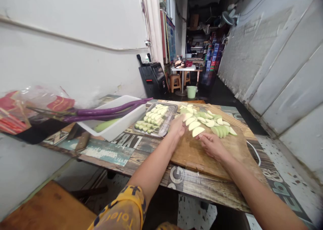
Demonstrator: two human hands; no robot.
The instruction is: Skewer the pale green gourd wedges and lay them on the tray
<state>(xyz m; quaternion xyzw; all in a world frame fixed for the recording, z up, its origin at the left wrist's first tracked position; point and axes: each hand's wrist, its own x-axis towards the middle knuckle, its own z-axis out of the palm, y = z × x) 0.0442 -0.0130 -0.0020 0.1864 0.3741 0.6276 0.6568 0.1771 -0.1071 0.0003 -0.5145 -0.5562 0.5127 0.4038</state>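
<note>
A wooden cutting board [188, 155] bears many half-moon slices of a pale green-skinned vegetable. My left hand [178, 125] is at the board's left side, fingers curled together beside a row of slices; what they hold is hidden. My right hand [212, 144] is closed in a pinch at the lower edge of the nearest vegetable slice [198, 131]. Whatever is between those fingertips is too small to make out. More green slices [220, 131] lie fanned behind the right hand. Left of the board, a clear plastic tray [165, 125] holds rows of similar slices.
Thin bamboo skewers [233, 121] lie along the board's far right. A white bin [114, 130] carries long purple eggplants [101, 111] and a green vegetable [106, 125]. A knife handle [82, 141] rests near the table's left front edge, beside plastic-wrapped packages [60, 103].
</note>
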